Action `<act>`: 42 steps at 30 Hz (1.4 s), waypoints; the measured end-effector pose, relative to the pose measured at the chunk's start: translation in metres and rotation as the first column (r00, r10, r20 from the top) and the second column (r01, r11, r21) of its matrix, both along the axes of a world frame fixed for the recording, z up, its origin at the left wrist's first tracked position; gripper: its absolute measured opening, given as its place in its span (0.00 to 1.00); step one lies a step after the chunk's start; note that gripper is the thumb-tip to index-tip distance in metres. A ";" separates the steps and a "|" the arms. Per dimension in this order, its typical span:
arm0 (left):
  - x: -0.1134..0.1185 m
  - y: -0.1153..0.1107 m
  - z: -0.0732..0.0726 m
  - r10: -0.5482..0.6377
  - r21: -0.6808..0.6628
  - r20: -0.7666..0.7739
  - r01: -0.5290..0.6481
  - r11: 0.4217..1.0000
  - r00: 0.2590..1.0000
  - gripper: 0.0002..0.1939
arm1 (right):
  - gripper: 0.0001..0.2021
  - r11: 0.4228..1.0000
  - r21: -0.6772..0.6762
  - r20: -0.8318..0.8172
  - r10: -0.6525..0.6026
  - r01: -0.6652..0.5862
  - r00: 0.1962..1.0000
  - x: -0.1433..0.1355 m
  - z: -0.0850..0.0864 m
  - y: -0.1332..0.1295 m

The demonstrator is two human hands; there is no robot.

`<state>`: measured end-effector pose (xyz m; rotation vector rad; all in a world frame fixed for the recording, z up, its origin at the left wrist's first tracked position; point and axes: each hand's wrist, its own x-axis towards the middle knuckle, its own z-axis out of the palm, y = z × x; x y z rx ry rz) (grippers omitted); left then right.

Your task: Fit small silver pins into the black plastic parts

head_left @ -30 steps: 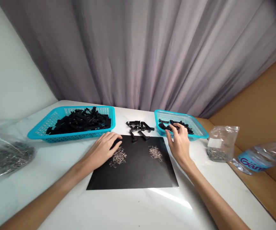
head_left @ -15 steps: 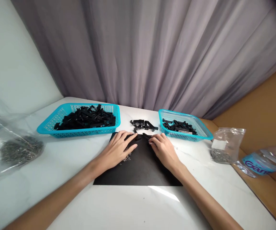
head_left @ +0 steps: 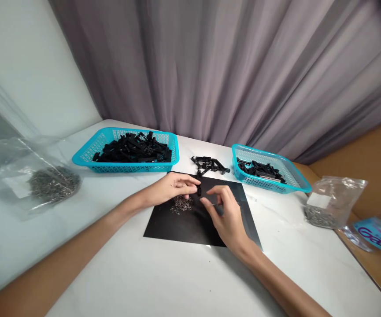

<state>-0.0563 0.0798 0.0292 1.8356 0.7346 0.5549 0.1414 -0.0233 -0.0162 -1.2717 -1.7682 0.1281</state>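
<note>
My left hand (head_left: 179, 187) pinches a small black plastic part (head_left: 199, 188) between thumb and fingertips, above the black mat (head_left: 206, 231). Close to it on the right is my right hand (head_left: 225, 209), its thumb and index finger curved toward that part with a gap between their tips. A thin metal pin (head_left: 213, 204) shows across the right hand's fingers; its far end is hidden. Below my left hand a pile of small metal pieces (head_left: 181, 205) lies on the mat. Several black plastic parts (head_left: 210, 164) lie just behind the mat.
A blue basket (head_left: 132, 167) heaped with black parts stands at the back left, a second blue basket (head_left: 271, 186) at the back right. Clear bags of metal pieces lie left (head_left: 53, 182) and right (head_left: 322, 215). A water bottle (head_left: 378, 231) lies far right; a grey curtain (head_left: 193, 75) hangs behind.
My left hand has lifted from the mat with a black part in its fingertips. My right hand has drawn back toward me and turned, its thumb and index finger now apart. The view has shifted.
</note>
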 end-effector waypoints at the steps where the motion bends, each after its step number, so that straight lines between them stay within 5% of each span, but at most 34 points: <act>1: -0.003 0.002 0.001 0.026 0.011 0.014 -0.027 1.000 1.000 0.19 | 0.05 0.998 -0.008 0.068 0.056 -0.055 0.996 -0.003 0.001 -0.003; 4: -0.007 0.004 0.003 0.065 0.012 0.080 -0.066 0.998 0.995 0.20 | 0.09 0.978 -0.041 0.305 0.209 -0.207 0.929 -0.011 0.004 -0.013; 11: 0.002 0.003 -0.015 0.070 0.002 0.152 -0.071 0.997 0.986 0.19 | 0.20 0.969 -0.094 0.539 0.244 -0.230 0.806 -0.019 0.002 -0.019; 19: 0.009 0.000 -0.017 0.151 0.053 0.208 -0.166 0.985 0.966 0.15 | 0.09 0.978 -0.043 0.330 0.207 -0.204 0.921 -0.017 0.000 -0.011; 27: 0.010 0.000 -0.021 0.185 0.081 0.212 -0.206 0.975 0.960 0.14 | 0.25 0.955 -0.160 0.501 0.295 -0.248 0.814 -0.028 0.005 -0.017; 35: 0.010 0.002 -0.022 0.204 0.115 0.181 -0.227 0.967 0.962 0.14 | 0.08 0.952 -0.055 0.318 0.301 -0.300 0.899 -0.023 -0.002 -0.014; 42: 0.011 -0.002 -0.021 0.225 0.117 0.152 -0.244 0.963 0.962 0.15 | 0.08 0.961 -0.079 0.296 0.275 -0.264 0.915 -0.019 -0.003 -0.013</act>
